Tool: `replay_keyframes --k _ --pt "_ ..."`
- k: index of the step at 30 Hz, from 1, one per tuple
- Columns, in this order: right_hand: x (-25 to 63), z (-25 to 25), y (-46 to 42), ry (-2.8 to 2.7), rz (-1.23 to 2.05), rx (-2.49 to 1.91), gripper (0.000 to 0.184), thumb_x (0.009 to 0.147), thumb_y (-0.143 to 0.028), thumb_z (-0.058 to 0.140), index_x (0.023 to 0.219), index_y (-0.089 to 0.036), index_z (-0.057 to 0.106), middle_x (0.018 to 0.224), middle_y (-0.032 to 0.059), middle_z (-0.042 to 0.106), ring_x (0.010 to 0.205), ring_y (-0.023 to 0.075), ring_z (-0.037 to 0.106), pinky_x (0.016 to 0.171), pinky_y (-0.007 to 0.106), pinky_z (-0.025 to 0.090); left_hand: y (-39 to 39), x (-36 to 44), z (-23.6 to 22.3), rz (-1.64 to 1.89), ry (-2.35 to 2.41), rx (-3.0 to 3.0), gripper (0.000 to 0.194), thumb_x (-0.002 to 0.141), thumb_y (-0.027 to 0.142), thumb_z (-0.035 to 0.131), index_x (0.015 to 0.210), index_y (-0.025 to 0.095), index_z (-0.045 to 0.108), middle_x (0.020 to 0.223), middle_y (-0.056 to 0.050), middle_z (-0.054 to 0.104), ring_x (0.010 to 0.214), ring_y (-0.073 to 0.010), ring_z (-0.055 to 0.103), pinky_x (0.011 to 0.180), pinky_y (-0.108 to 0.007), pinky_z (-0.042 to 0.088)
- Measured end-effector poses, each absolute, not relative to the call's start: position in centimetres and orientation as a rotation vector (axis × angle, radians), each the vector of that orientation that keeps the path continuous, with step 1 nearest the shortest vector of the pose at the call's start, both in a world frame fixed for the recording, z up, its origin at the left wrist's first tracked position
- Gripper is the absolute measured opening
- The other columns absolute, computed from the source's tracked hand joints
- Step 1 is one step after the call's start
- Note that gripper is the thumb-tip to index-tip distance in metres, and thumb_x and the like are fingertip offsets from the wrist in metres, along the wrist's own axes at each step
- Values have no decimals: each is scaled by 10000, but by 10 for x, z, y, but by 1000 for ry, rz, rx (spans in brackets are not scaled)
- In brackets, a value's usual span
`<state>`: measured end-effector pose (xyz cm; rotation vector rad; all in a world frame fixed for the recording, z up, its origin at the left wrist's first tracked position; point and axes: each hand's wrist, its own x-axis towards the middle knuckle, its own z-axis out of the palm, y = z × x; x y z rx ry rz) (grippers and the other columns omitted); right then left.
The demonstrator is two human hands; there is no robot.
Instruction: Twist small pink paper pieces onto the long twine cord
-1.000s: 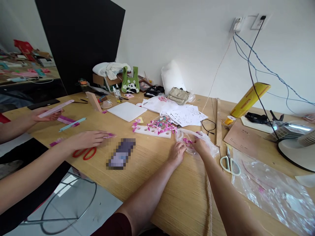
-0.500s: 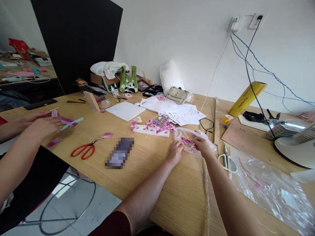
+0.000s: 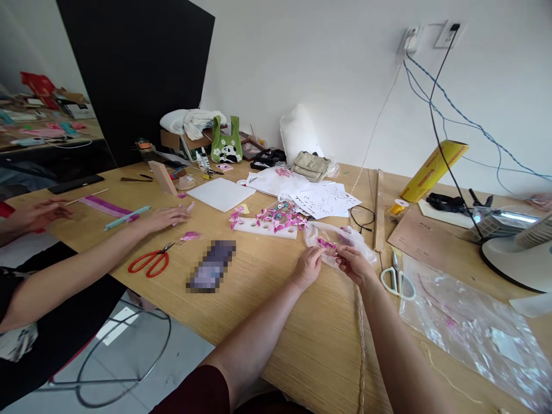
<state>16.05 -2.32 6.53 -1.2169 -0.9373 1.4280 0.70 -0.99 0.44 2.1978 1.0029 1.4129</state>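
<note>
My left hand (image 3: 309, 268) is closed in a pinch at the near left edge of a clear plastic bag (image 3: 367, 247). Facing it, my right hand (image 3: 354, 264) has thumb and fingers pressed together over the bag. What each hand holds is too small to make out. Just beyond my fingertips, pink petal pieces (image 3: 326, 244) lie at the bag. Behind my left hand is a white foam strip (image 3: 280, 231) with round holes, and pink flowers (image 3: 282, 218) rest along it.
At left, a co-worker's hand (image 3: 170, 217) reaches over the table near a purple ribbon (image 3: 107, 208). Red-handled scissors (image 3: 149, 263) and a blurred phone (image 3: 211, 267) lie left of me. White scissors (image 3: 397, 282), a plastic sheet (image 3: 478, 339) and a fan (image 3: 517, 259) are at right.
My right hand has turned and dropped slightly, its fingertips nearer my left hand. The co-worker's hand has moved right from the ribbon to small pink pieces.
</note>
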Motion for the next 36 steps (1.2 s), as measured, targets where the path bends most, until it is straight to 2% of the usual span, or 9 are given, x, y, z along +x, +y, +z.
replay_keyframes --k 4,7,12,16,23,28,33,36 --pt "158 65 -22 -918 1379 -1198 322 517 -381 759 646 -158 566 516 -15 570 419 58 465 364 169 311 -15 16 7 1326 952 1851 281 824 186 459 1085 156 559 995 -82 632 887 -147 588 810 -292 482" --pt "154 64 -23 -932 1387 -1182 318 512 -383 767 619 -161 566 518 -11 567 443 71 488 383 180 337 -20 26 14 1214 869 1529 353 820 282 498 1149 156 521 1022 -87 633 831 -134 609 684 -229 504" --pt "148 58 -28 -921 1372 -1120 293 525 -373 766 631 -160 596 509 -15 567 429 67 479 383 181 333 -23 36 22 1223 836 1335 346 810 319 504 1105 149 568 990 -84 639 768 -123 612 564 -177 489" --pt "146 53 -32 -901 1357 -1076 276 544 -375 755 599 -155 599 507 -6 573 442 70 492 396 182 349 -20 38 21 1274 946 1384 284 803 290 499 1010 148 631 939 -67 653 677 -104 595 529 -177 483" --pt "143 52 -34 -862 1317 -1076 285 511 -359 763 677 -163 641 548 0 591 485 89 530 421 194 402 -16 40 17 1249 990 1343 269 811 256 468 997 154 634 903 -59 661 643 -89 571 528 -176 465" --pt "144 50 -33 -861 1276 -1133 267 536 -334 741 710 -151 654 530 10 597 454 92 527 408 198 402 -14 43 15 1223 944 1264 290 814 318 472 994 147 623 913 -65 652 652 -83 560 510 -159 415" --pt "143 50 -32 -862 1218 -1206 220 552 -286 717 713 -146 663 508 15 598 436 90 520 381 184 366 -10 48 10 1237 915 1213 271 805 333 474 919 130 613 775 -38 629 571 -66 516 469 -153 357" --pt "146 50 -34 -831 1108 -1244 193 577 -292 688 710 -158 647 565 20 618 462 90 528 382 180 350 -1 48 14 1226 962 1241 276 823 338 435 903 131 599 773 -37 629 570 -76 527 465 -164 358"
